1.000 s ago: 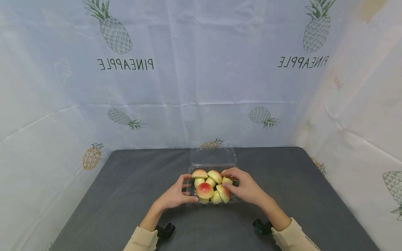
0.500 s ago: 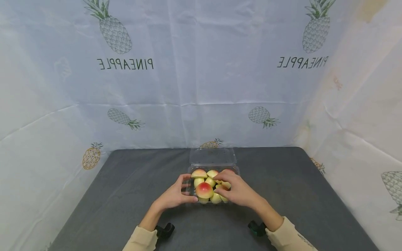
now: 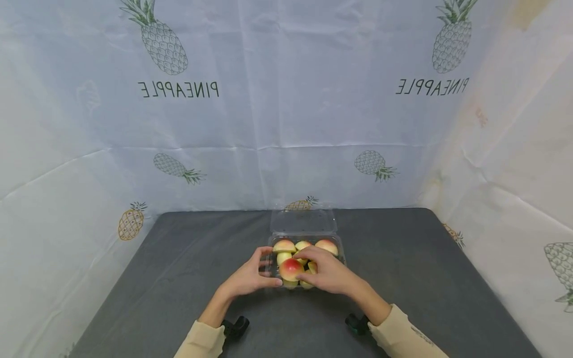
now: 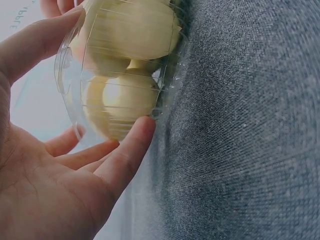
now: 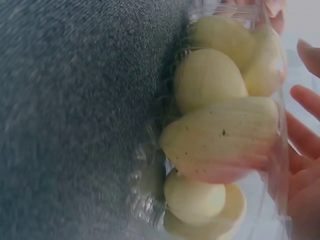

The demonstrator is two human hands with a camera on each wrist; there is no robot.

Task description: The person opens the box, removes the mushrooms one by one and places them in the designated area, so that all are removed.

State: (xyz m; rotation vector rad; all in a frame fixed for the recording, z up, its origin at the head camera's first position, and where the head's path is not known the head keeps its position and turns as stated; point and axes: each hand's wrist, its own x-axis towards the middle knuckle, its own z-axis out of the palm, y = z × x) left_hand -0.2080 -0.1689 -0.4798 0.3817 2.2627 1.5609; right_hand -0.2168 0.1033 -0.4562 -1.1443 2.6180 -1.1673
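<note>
A clear plastic clamshell box [image 3: 341, 247] stands near the far edge of the table, holding several toy mushrooms with pale yellow stems and yellow-red caps. At its left end, my left hand [image 3: 245, 280] grips it, thumb at the front and fingers along the side; fingertips touch the plastic wall [image 4: 120, 100] in the left wrist view. My right hand [image 3: 330, 273] hovers over the box with thumb and fingers spread beside the red-capped mushroom [image 3: 291, 269] at front left. It partly covers the right-hand mushrooms. In the right wrist view a tilted cap [image 5: 220, 140] lies against the wall.
The box's lid [image 3: 304, 221] stands open at the back. Dark grey cloth covers the table [image 3: 215, 238]. A pineapple-printed curtain [image 3: 295, 119] hangs close behind and on both sides. Black camera straps [image 3: 236, 328] are on the wrists.
My right hand has moved left across the box, from the right-hand mushrooms to the red-capped one. The back right mushroom is now uncovered. My left hand has stayed on the box.
</note>
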